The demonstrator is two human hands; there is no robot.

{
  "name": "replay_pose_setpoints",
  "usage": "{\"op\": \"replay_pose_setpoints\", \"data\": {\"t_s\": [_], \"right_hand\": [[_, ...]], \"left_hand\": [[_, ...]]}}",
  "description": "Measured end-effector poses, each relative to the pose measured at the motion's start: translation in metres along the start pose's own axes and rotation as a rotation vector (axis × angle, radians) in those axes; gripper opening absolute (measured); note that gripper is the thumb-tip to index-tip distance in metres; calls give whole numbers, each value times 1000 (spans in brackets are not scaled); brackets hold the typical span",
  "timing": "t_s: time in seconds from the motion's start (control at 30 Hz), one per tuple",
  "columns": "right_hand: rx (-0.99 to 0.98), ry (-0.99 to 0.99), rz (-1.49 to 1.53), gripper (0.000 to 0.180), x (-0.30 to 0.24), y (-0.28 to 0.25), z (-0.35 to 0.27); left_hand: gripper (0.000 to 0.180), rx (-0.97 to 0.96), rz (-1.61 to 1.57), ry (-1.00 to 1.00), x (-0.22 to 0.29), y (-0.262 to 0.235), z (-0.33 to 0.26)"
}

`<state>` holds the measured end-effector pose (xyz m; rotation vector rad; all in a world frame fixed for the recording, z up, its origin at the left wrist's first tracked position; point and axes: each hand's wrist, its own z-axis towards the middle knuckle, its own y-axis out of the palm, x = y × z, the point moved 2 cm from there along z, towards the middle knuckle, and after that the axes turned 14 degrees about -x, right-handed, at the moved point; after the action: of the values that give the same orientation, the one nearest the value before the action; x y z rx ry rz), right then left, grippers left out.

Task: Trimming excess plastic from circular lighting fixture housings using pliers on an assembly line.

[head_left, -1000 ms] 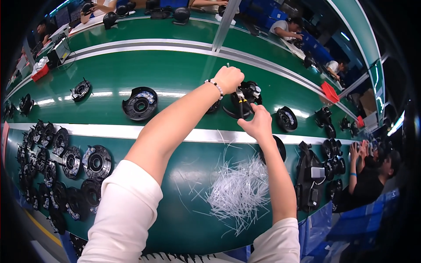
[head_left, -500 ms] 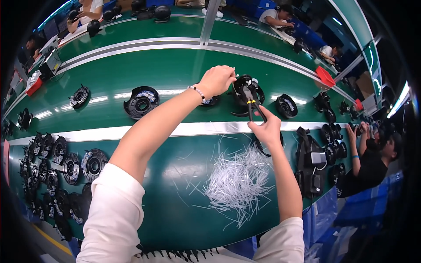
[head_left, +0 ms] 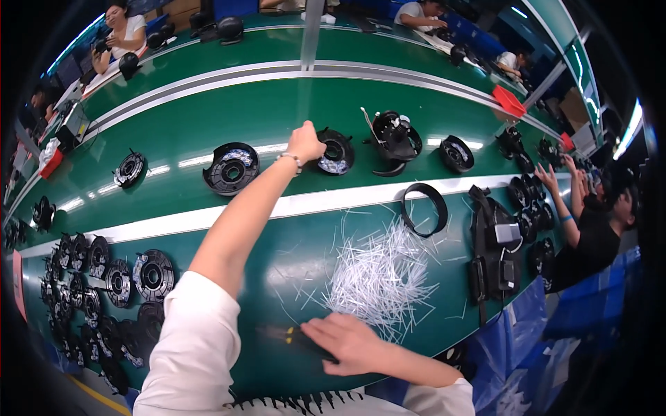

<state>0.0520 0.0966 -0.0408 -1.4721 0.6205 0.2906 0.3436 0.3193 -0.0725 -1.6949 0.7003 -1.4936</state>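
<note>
My left hand (head_left: 305, 143) reaches across the bench, its fingers curled at the left rim of a black round housing part (head_left: 336, 152) with small boards inside. Low on the bench, my right hand (head_left: 350, 343) lies over the dark handles of the cutting pliers (head_left: 287, 335), whose yellow-banded joint and blurred jaws point left. A black assembly (head_left: 395, 141) with white connectors and an upright wire stands right of the round part. Between my arms spreads a heap of thin white plastic strips (head_left: 378, 277). A plain black ring (head_left: 442, 216) lies at the heap's far edge.
More round black housings (head_left: 222, 182) sit along the far strip, and many fill the left side (head_left: 118, 283). A black bag-like item (head_left: 482, 243) with grey boxes lies to the right. A co-worker (head_left: 586, 243) sits beyond it; red trays (head_left: 510, 102) stand farther off.
My right hand has brought the pliers from the black assembly down to the near bench. My left hand has left the assembly and moved left to the round housing part.
</note>
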Motion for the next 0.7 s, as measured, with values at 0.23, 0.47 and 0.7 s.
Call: {"op": "replay_pose_setpoints", "data": {"t_s": [0.23,0.47,0.7], "right_hand": [[-4,5,-33,69,-20,45,8],[670,301,-479,34,92,-70,-12],[388,869,-641,18,181,-88,-38]], "left_hand": [[24,-311,-596,41,-1,-50,-77],[41,-401,-1019,-126,-45,-120,-231],[37,-24,-1309,-110,-100,-147,-359]]}}
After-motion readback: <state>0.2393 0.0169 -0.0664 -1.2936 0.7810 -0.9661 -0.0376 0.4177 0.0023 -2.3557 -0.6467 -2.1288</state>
